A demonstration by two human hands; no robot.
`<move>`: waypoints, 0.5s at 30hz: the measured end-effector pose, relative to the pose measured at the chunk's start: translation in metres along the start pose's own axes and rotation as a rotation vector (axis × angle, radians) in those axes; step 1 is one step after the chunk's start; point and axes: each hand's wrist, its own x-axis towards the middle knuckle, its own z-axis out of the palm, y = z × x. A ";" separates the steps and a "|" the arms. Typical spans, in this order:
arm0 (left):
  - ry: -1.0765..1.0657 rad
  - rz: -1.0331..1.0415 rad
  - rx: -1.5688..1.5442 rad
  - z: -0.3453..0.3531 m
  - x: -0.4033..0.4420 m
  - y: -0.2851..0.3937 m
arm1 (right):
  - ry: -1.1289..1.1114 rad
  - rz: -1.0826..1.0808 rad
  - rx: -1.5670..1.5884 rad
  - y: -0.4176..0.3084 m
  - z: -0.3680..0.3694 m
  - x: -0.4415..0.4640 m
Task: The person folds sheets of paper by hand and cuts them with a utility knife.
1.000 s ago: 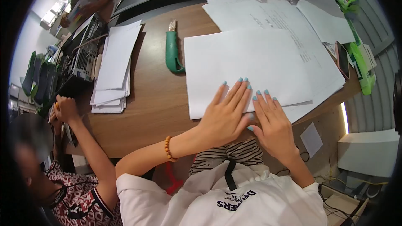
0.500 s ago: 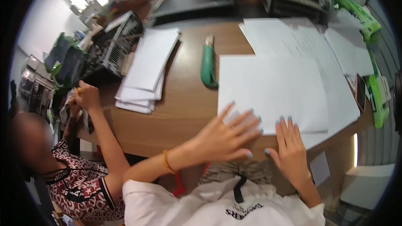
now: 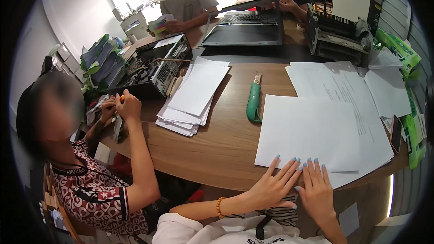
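A blank white sheet of paper [image 3: 307,129] lies flat near the table's front edge, overlapping printed sheets [image 3: 337,79] beneath it. My left hand [image 3: 273,183], with a beaded bracelet at the wrist, rests its fingertips on the sheet's lower edge, fingers extended. Beside it, my right hand [image 3: 316,187] lies with straight fingers on the same edge; the two hands nearly touch. Neither holds anything. Left of the sheet is a green-handled cutter or knife [image 3: 254,101], its far end brownish. Further left sits a stack of white paper [image 3: 196,90].
An opened computer case [image 3: 158,68] stands at the table's left, near a person in a patterned shirt [image 3: 90,185] holding something orange. A dismantled laptop [image 3: 244,31] lies at the back, where two people sit. A black machine [image 3: 337,36] and green packages [image 3: 400,52] are at the right.
My left hand has moved right, closer to my right hand on the sheet's edge. The view has tilted up, bringing the people across the table into sight.
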 end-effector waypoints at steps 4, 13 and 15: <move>0.047 -0.010 -0.115 -0.003 -0.005 -0.006 | -0.022 0.031 0.023 0.020 -0.015 -0.011; 0.086 -0.202 0.021 -0.026 -0.042 -0.013 | -0.005 0.309 -0.059 0.059 -0.031 -0.049; 0.071 -0.248 0.122 -0.028 -0.049 -0.014 | -0.011 0.308 -0.060 0.057 -0.033 -0.051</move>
